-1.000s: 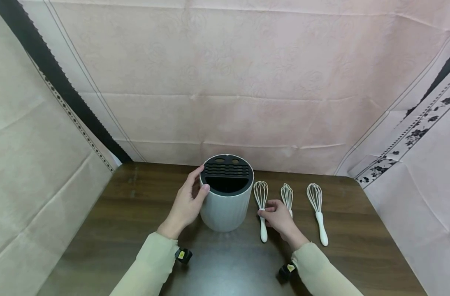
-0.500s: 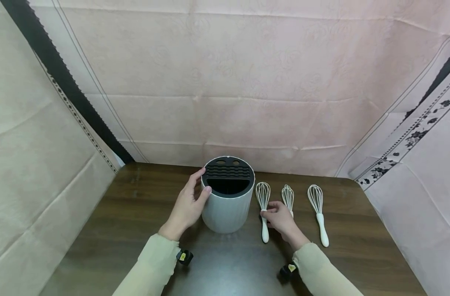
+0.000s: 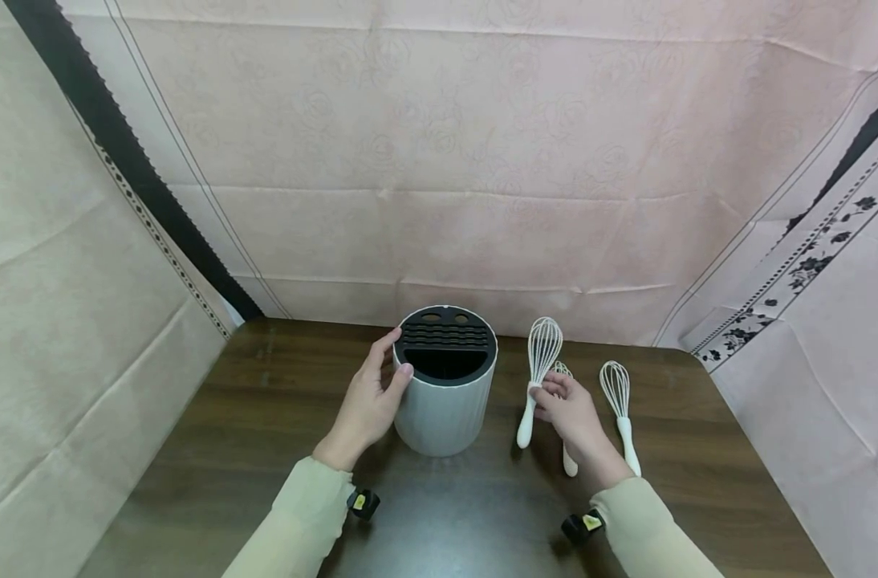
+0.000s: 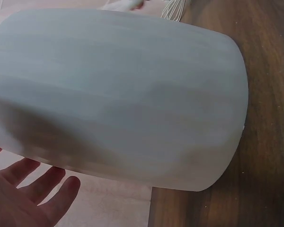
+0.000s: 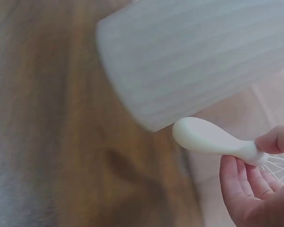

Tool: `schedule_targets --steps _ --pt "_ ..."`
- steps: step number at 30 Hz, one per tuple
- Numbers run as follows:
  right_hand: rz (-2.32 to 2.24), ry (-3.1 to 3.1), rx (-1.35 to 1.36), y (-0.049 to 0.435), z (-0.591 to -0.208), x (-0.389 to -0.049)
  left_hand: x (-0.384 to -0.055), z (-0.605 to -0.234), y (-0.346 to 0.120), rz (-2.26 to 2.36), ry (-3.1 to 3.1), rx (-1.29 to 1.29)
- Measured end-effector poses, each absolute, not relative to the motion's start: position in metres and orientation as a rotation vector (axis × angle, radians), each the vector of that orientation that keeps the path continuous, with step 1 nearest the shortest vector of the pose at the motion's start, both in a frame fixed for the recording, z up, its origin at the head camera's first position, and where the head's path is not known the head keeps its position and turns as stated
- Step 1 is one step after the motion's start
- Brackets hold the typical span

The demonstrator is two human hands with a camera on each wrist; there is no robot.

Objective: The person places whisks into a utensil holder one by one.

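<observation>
A ribbed pale grey utensil holder [image 3: 442,421] with a dark slotted lid [image 3: 446,337] stands upright on the table. My left hand [image 3: 363,405] rests against its left side, thumb and fingers spread near the rim. In the left wrist view, the fingers [image 4: 42,184] lie lightly along the holder's wall. My right hand [image 3: 572,413] pinches a white whisk [image 3: 544,345] at the top of its handle [image 5: 203,137], wires upward, raised off the table right of the holder. A second whisk [image 3: 569,461] lies behind that hand, partly hidden. Farther right lies a third whisk [image 3: 615,389].
The brown wooden table [image 3: 280,449] carries everything. A pale pink patterned cloth [image 3: 482,160] hangs along its back edge, with light cloth panels [image 3: 71,321] at both sides.
The right hand has lifted the nearest whisk off the table and moved it up and slightly right, across the second whisk. The left hand and the holder stay in place.
</observation>
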State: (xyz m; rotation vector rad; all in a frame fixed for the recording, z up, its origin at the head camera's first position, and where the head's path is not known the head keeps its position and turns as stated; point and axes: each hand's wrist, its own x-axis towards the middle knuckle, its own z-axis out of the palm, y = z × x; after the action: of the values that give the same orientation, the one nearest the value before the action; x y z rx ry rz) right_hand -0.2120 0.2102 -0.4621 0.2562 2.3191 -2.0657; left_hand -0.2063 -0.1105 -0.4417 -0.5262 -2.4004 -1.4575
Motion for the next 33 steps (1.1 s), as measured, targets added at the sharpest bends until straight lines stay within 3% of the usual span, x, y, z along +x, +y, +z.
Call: schedule_targets --steps 18,33 --pt "-2.756 1.990 0.033 0.196 -0.386 -0.195 -0.208 -0.443 -0.110 -1.453 -2.402 -0.508" --pt "-3.000 1.785 -0.241 0.153 -0.363 -0.188 -0.208 -0.443 -0.109 -1.531 -2.372 -0.513"
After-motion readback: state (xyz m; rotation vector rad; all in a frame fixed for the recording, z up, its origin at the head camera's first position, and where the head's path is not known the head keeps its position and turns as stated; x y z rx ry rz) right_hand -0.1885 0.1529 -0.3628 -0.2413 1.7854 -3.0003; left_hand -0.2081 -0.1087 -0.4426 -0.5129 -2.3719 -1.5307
